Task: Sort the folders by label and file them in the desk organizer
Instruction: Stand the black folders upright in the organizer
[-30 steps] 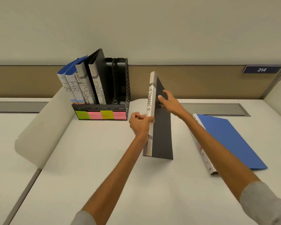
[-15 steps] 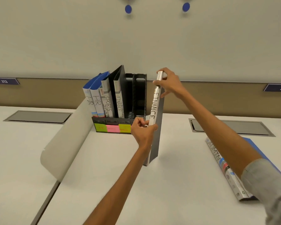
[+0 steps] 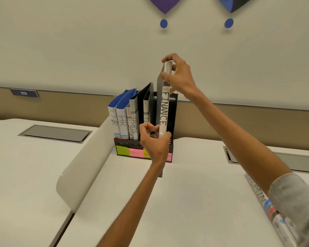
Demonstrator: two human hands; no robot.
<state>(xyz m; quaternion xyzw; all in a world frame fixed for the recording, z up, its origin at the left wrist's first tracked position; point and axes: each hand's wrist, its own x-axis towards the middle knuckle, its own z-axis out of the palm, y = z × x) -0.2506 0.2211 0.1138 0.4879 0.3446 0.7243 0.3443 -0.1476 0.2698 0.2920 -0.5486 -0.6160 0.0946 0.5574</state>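
I hold a black folder with a white spine marked FINANCE (image 3: 164,111) upright, just in front of the black desk organizer (image 3: 125,143). My right hand (image 3: 178,75) grips the top of its spine. My left hand (image 3: 154,143) pinches the lower part of the spine. In the organizer stand two blue HR folders (image 3: 122,120), a SPORTS folder (image 3: 134,120) and another black folder (image 3: 146,109) with a partly hidden label. The organizer's front carries green and pink sticky labels (image 3: 130,152).
A folder marked ADMIN (image 3: 257,191) lies flat on the desk at the right, partly under my right sleeve. A curved white divider (image 3: 84,168) rises left of the organizer. Grey cable hatches (image 3: 55,133) are set into the desk on both sides.
The FINANCE folder has been lifted off the desk and carried left, up to the organizer. My right hand moved from its cover to the top of its spine. The view tilted upward.
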